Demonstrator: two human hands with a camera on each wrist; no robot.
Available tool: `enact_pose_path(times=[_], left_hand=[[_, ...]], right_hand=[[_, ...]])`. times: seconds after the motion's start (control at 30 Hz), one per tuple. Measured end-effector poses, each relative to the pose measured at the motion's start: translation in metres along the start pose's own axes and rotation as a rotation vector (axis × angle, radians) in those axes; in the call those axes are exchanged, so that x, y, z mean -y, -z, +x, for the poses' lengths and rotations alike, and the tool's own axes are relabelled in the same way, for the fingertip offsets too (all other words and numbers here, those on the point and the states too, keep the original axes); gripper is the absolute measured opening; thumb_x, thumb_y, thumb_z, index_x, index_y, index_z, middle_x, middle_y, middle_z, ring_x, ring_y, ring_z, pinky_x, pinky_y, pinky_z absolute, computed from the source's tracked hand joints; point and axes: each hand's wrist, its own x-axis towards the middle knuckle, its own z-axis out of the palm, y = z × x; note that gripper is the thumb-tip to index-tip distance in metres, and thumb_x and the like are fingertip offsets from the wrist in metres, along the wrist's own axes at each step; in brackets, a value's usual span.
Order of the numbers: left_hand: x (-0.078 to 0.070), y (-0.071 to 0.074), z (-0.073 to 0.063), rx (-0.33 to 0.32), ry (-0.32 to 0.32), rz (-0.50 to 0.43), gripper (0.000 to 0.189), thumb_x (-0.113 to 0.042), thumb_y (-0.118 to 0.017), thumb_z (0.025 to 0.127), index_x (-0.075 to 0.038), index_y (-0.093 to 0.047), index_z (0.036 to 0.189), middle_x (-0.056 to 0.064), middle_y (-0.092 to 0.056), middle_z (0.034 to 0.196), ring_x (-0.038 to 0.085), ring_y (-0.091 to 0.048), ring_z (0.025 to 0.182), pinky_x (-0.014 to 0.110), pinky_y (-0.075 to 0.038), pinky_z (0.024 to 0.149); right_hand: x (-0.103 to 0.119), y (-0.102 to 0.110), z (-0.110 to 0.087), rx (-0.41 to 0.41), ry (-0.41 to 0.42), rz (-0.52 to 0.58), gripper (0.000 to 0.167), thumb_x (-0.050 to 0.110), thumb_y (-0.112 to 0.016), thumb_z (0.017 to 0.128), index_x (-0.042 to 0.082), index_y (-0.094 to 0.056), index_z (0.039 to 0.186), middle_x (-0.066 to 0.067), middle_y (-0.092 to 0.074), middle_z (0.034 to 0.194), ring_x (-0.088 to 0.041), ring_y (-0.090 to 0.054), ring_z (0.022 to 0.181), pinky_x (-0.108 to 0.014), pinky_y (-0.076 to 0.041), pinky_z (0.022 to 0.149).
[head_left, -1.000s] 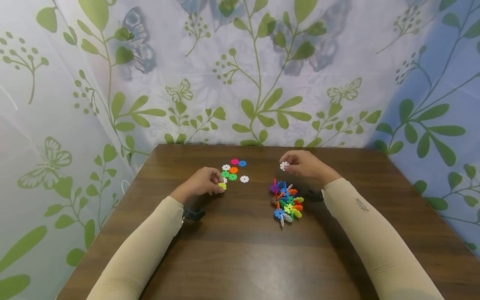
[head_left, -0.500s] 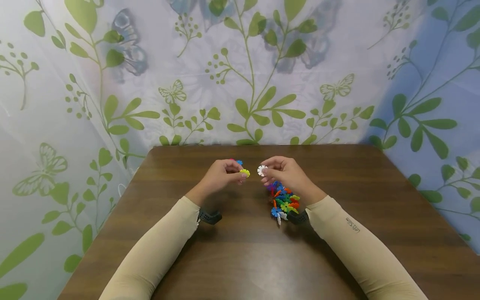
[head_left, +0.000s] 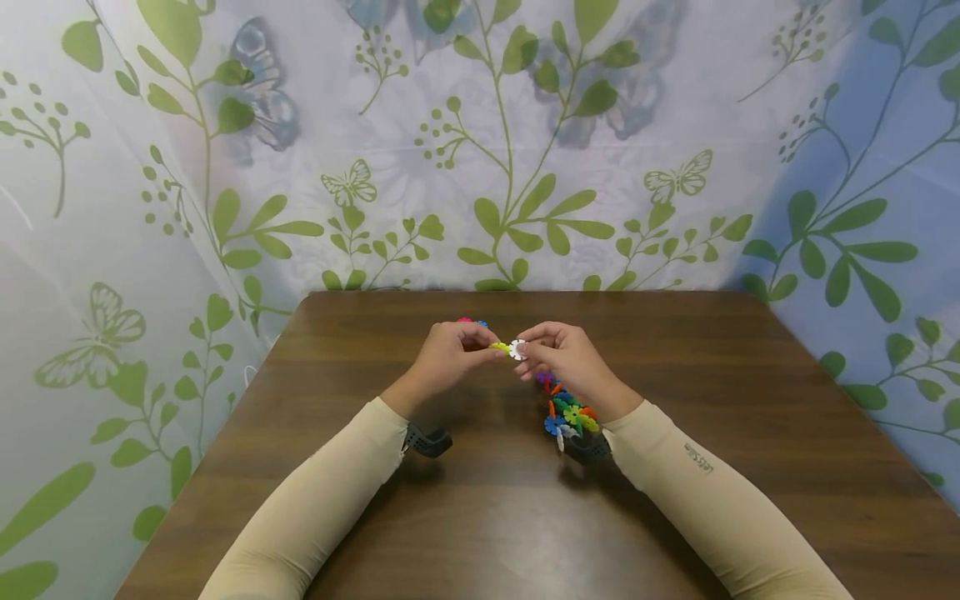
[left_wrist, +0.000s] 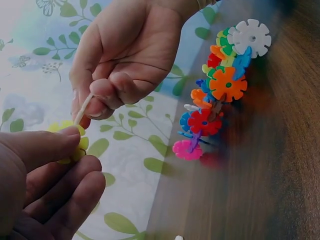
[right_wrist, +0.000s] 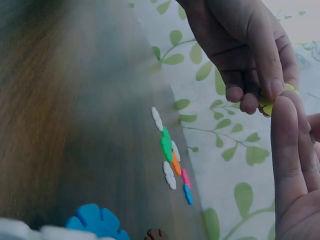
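Above the table, my left hand [head_left: 448,357] pinches a yellow notched disc [left_wrist: 82,145] between thumb and fingers. Opposite it, my right hand [head_left: 564,358] pinches a white notched disc [head_left: 517,349], seen edge-on in the left wrist view. The two discs meet at their rims, turned at an angle to each other; whether their slots are engaged I cannot tell. Below my right hand, a cluster of joined notched discs [head_left: 572,417] in many colours stands on the table, partly hidden by that hand and wrist.
Several loose discs lie flat behind my left hand, among them a green disc [right_wrist: 166,144], an orange disc [right_wrist: 176,164] and a blue disc [right_wrist: 187,194]. The brown wooden table [head_left: 480,517] ends at a leaf-patterned curtain [head_left: 420,167].
Both hands have come together over the middle of the table, the left moving right and the right moving left. The yellow disc and the white disc, apart before, now meet.
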Motion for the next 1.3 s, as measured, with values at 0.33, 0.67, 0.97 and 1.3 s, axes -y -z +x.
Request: enact_pose_path(times=[0.33,0.67,0.97,1.3], left_hand=[[-0.003,-0.005,-0.002,-0.013,-0.084,0.102,0.008,-0.008,-0.089,0.086,-0.005,-0.082,0.087,-0.006,-0.074,0.078,0.007,-0.068,0.070,0.028,-0.058,0.062],[0.003,0.004,-0.001,0.066,0.015,-0.015,0.013,-0.013,-0.088,0.088,-0.007,-0.083,0.099,-0.006,-0.077,0.087,0.013,-0.074,0.080,0.031,-0.061,0.072],[0.019,0.018,-0.001,0.019,0.071,-0.065,0.027,-0.011,-0.085,0.092,-0.004,-0.077,0.116,0.004,-0.078,0.107,0.025,-0.075,0.096,0.038,-0.061,0.079],[0.075,0.027,-0.008,0.057,0.386,0.660,0.037,-0.031,-0.079,0.097,0.000,-0.077,0.117,0.015,-0.069,0.111,0.035,-0.060,0.109,0.047,-0.051,0.095]], right_hand=[[-0.011,-0.003,0.000,-0.002,-0.017,0.060,0.022,0.000,-0.068,0.103,-0.014,-0.065,0.118,-0.038,-0.067,0.107,-0.026,-0.075,0.077,-0.051,-0.061,0.081],[-0.012,0.002,0.001,0.159,-0.064,0.059,0.027,0.007,-0.068,0.104,-0.009,-0.062,0.125,-0.028,-0.069,0.103,-0.027,-0.067,0.078,-0.037,-0.060,0.071],[-0.015,0.005,0.003,0.191,-0.104,0.123,0.021,-0.001,-0.067,0.103,-0.010,-0.060,0.120,-0.036,-0.064,0.111,-0.033,-0.065,0.085,-0.033,-0.059,0.075],[-0.019,0.003,0.003,0.103,-0.123,0.152,0.017,-0.011,-0.065,0.100,-0.009,-0.054,0.114,-0.023,-0.064,0.101,-0.061,-0.062,0.109,-0.053,-0.058,0.091]])
